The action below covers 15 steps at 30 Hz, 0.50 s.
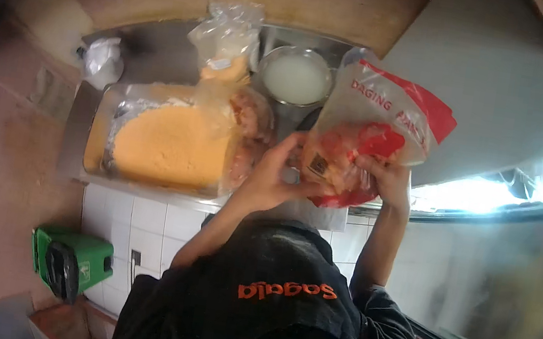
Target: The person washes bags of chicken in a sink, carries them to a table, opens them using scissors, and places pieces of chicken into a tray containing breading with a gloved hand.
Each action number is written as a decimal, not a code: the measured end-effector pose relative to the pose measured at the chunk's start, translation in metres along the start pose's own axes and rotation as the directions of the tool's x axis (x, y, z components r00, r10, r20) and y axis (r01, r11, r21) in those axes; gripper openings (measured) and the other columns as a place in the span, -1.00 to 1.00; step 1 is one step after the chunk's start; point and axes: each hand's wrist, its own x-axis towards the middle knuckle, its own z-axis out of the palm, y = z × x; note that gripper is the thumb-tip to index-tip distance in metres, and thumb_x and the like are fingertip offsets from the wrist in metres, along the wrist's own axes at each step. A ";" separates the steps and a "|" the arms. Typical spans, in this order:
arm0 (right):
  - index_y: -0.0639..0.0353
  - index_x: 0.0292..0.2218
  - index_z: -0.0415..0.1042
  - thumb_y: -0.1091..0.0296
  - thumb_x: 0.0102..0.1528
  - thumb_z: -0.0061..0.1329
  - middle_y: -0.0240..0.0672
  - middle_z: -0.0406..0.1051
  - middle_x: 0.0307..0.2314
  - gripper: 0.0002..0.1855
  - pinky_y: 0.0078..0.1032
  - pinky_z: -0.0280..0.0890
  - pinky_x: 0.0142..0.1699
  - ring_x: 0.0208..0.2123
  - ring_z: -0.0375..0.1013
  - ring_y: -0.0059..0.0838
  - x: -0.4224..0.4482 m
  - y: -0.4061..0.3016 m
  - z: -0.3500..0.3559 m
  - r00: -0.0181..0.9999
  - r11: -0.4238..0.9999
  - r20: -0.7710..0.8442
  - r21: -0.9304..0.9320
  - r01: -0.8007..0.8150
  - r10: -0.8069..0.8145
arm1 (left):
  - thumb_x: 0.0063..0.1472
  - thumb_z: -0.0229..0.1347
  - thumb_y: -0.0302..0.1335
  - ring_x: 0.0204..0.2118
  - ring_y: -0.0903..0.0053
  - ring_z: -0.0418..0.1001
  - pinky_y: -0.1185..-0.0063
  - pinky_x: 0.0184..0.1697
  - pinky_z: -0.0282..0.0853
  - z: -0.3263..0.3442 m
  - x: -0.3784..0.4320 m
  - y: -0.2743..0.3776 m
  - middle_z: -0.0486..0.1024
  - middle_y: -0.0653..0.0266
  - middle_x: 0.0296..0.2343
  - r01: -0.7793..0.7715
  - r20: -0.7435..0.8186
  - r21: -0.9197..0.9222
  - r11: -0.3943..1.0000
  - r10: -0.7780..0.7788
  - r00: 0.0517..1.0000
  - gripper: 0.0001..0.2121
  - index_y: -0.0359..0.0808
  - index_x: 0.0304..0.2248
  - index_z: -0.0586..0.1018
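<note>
My right hand [384,180] grips a clear plastic bag [391,111] with red printing, which holds pale raw meat, apparently chicken. The bag is tilted above the right end of a metal counter. At its lower left side, my left hand [273,175] cups the bag, thumb in front and fingers partly hidden at the edge. Just left of that hand lie more clear bags of raw meat [252,119], beside a rectangular tray [92,143] of orange breading flour [170,144]. Behind the hands stands a round metal bowl of cloudy whitish liquid [297,76].
A clear bag of orange powder [225,70] leans at the back of the counter [157,55]. A white plastic bundle [102,60] sits at its far left corner. A green bin [73,261] with a black lid is on the lower left. Bright light comes from the right.
</note>
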 end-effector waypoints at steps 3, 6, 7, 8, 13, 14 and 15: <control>0.34 -0.26 0.31 0.60 -0.10 0.01 -0.28 0.40 -0.47 -0.70 -0.64 0.32 -0.45 -0.45 0.39 -0.55 -0.015 -0.006 0.021 0.886 0.851 0.003 -0.280 -0.444 0.463 | -0.14 0.25 -0.47 -0.27 0.63 0.36 0.61 -0.20 0.28 -0.017 -0.015 0.000 0.43 0.28 -0.36 -0.024 0.023 0.133 0.991 0.021 1.000 -0.58 -0.34 -0.25 0.41; 0.33 -0.28 0.33 0.56 -0.02 -0.07 -0.30 0.40 -0.48 -0.80 -0.62 0.29 -0.49 -0.48 0.38 -0.56 -0.035 -0.006 0.048 0.909 0.893 0.018 -0.195 -0.406 0.417 | -0.11 0.22 -0.48 -0.32 0.66 0.36 0.64 -0.24 0.27 -0.026 -0.032 0.007 0.45 0.30 -0.42 0.108 -0.019 0.012 0.994 -0.107 0.994 -0.67 -0.37 -0.30 0.44; 0.31 -0.27 0.34 0.54 -0.01 -0.07 -0.30 0.40 -0.45 -0.79 -0.60 0.29 -0.46 -0.46 0.39 -0.54 -0.041 0.005 0.050 0.942 0.915 0.074 -0.273 -0.296 0.327 | -0.09 0.20 -0.49 -0.33 0.66 0.36 0.64 -0.24 0.27 -0.031 -0.038 0.012 0.45 0.30 -0.42 0.154 -0.017 -0.044 0.987 -0.155 0.988 -0.68 -0.39 -0.30 0.44; 0.28 -0.25 0.34 0.53 -0.01 -0.08 -0.30 0.39 -0.42 -0.78 -0.58 0.30 -0.42 -0.43 0.39 -0.51 -0.047 0.020 0.051 0.964 0.923 0.135 -0.344 -0.171 0.228 | -0.07 0.19 -0.49 -0.32 0.66 0.35 0.65 -0.23 0.26 -0.039 -0.047 0.010 0.45 0.30 -0.41 0.116 -0.041 -0.055 0.992 -0.118 0.992 -0.68 -0.39 -0.29 0.44; 0.11 -0.20 0.35 0.40 -0.04 -0.03 -0.25 0.36 -0.35 -0.69 -0.52 0.27 -0.24 -0.37 0.39 -0.27 -0.035 0.020 0.107 0.884 0.801 0.455 -0.566 0.195 0.106 | 0.03 0.10 -0.52 -0.21 0.67 0.31 0.64 -0.15 0.22 -0.068 -0.106 -0.012 0.40 0.29 -0.29 0.063 -0.183 -0.210 0.976 -0.102 0.978 -0.69 -0.38 -0.19 0.39; 0.12 -0.20 0.35 0.39 -0.04 -0.03 -0.25 0.36 -0.35 -0.69 -0.51 0.26 -0.24 -0.38 0.39 -0.28 -0.031 0.025 0.117 0.843 0.786 0.532 -0.554 0.275 0.080 | 0.05 0.08 -0.53 -0.20 0.67 0.30 0.64 -0.14 0.22 -0.069 -0.117 -0.014 0.39 0.29 -0.27 0.043 -0.234 -0.240 0.970 -0.100 0.967 -0.69 -0.38 -0.18 0.38; 0.13 -0.19 0.34 0.38 -0.03 -0.03 -0.24 0.36 -0.35 -0.69 -0.51 0.26 -0.23 -0.38 0.39 -0.29 -0.028 0.034 0.125 0.794 0.769 0.606 -0.533 0.353 0.056 | 0.07 0.06 -0.51 -0.21 0.67 0.31 0.65 -0.16 0.23 -0.069 -0.129 -0.010 0.40 0.30 -0.29 0.059 -0.321 -0.315 0.947 -0.165 0.932 -0.72 -0.38 -0.19 0.39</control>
